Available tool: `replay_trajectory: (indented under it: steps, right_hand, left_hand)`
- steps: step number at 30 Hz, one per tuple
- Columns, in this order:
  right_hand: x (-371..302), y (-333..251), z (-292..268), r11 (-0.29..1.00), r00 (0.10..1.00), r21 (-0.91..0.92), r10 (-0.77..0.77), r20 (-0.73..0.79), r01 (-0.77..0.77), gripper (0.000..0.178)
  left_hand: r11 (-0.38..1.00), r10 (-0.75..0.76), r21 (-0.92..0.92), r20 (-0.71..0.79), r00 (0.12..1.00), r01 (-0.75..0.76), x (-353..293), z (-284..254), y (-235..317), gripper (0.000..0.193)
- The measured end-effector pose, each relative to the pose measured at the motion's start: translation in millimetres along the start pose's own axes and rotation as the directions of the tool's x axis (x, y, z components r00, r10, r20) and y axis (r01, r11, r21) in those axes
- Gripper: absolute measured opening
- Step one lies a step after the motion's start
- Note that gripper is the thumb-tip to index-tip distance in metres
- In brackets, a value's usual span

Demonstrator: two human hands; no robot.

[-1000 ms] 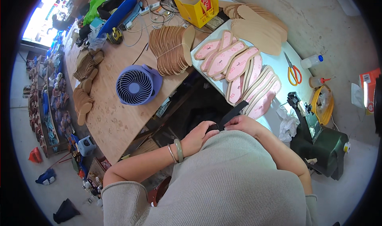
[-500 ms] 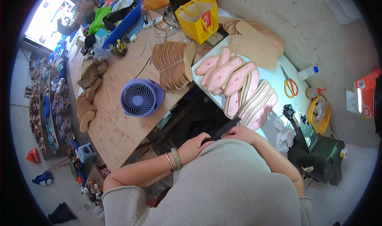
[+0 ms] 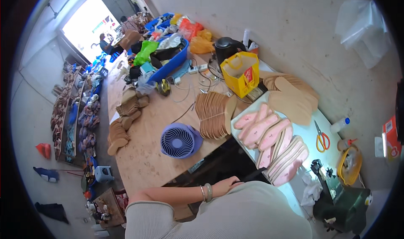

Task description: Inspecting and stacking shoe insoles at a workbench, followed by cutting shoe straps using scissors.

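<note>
Strip of black material (image 3: 255, 174) pokes out just right of the left hand (image 3: 226, 186), whose fingers look curled by the shirt (image 3: 240, 213). From my end I can't tell if they're gripping it: the shirt hides the fingertips and the whole right hand, so no idea on that grip either. Guessing it's kept near the body for steadiness. Pink insole-shaped pieces (image 3: 272, 133) overlap on the white table (image 3: 330, 154) just beyond, probably for easy reach. Scissors (image 3: 322, 138) lie farther right, a dark green machine (image 3: 347, 207) crowds the near right, purple fan (image 3: 178, 143) off left.
</note>
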State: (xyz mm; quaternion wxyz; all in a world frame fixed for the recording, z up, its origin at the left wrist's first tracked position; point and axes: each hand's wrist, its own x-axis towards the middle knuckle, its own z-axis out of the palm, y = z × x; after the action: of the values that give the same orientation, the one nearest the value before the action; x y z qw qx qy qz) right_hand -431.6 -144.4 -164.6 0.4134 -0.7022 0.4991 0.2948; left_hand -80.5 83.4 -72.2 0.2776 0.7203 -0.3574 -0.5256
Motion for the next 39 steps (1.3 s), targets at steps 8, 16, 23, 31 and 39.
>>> replay_trajectory:
  steps: [8,16,23,31,39]
  right_hand:
    - [18,-13,-5,1.0,1.0,0.021,0.013,-0.007,-0.013,0.033]
    - [21,-3,-3,0.998,1.0,0.056,0.017,-0.008,-0.016,0.031]
    - [17,11,-3,0.996,1.0,0.093,0.003,-0.017,-0.002,0.029]
    - [11,25,0,0.992,1.0,0.125,0.013,-0.014,-0.011,0.028]
    - [4,36,0,0.99,1.0,0.137,0.024,-0.003,-0.023,0.026]
  left_hand:
    - [1.0,-0.021,-0.01,0.091,0.996,0.022,17,1,-4,0.04]
    - [0.997,0.068,-0.049,0.07,0.995,-0.064,26,5,-1,0.043]
    - [1.0,-0.006,-0.019,0.147,0.989,0.009,24,-3,19,0.037]
    - [0.993,-0.115,0.005,0.14,0.983,0.116,3,-4,51,0.04]
    - [0.968,-0.241,-0.043,0.096,0.966,0.245,-14,-8,104,0.045]
